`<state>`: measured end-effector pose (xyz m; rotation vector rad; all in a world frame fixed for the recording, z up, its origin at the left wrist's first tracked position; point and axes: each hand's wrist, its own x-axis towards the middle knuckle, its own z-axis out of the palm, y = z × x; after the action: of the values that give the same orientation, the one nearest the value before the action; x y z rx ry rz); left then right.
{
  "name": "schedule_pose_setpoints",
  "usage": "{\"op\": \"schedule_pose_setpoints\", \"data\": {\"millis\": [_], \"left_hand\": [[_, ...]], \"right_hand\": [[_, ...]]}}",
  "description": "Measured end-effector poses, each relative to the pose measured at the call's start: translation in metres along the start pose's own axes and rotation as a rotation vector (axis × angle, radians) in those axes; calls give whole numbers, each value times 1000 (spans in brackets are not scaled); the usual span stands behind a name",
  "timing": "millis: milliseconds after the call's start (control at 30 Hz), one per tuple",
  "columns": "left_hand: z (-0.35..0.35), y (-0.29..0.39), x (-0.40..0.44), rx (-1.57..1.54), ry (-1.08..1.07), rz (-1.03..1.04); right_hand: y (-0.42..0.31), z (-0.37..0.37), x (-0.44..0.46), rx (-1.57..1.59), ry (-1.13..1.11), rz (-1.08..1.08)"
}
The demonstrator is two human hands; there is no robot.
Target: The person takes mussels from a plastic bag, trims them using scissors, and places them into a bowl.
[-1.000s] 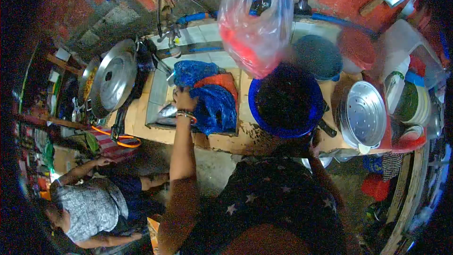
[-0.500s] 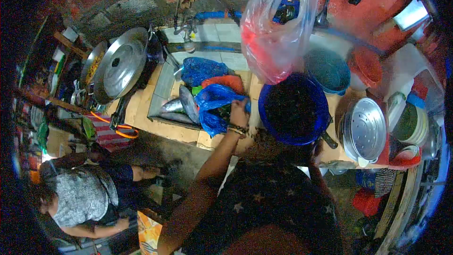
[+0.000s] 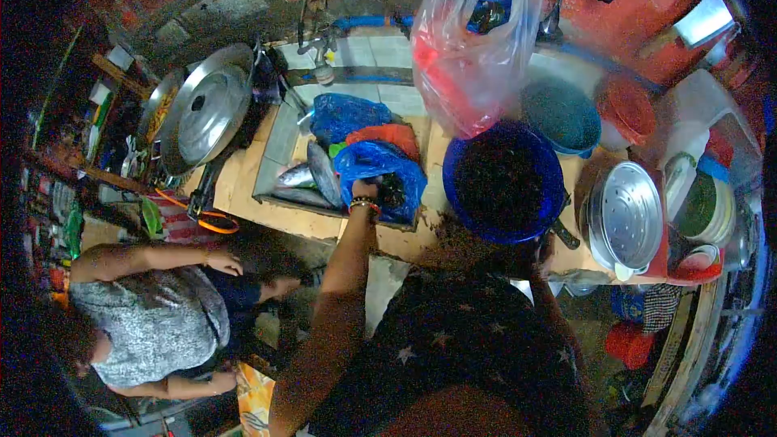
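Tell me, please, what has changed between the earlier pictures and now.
The left hand moved from the fish to the near blue bag's right edge, then back left, and now reaches into its open mouth. The other person shifted posture. The right hand stayed beside the basin.

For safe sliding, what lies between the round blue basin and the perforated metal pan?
The head view shows one dark handle there, on the tan counter, close beside the basin.
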<state>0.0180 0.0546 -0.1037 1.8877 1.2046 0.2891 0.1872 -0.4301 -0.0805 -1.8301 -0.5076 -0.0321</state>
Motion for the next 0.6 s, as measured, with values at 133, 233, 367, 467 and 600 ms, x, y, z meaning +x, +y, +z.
{"op": "schedule_pose_setpoints", "data": {"millis": [133, 233, 367, 467, 600], "left_hand": [[8, -2, 19, -325, -56, -271], [10, -7, 28, -584, -143, -454], [0, -17, 28, -823, -228, -636], [-20, -1, 3, -980, -283, -638], [-42, 24, -9, -990, -422, -695]], "right_hand": [[83, -4, -4, 89, 96, -69], [22, -8, 3, 21, -37, 1], [-68, 2, 13, 325, -95, 218], [-53, 0, 13, 248, -89, 154], [-21, -1, 8, 179, -73, 115]]}}
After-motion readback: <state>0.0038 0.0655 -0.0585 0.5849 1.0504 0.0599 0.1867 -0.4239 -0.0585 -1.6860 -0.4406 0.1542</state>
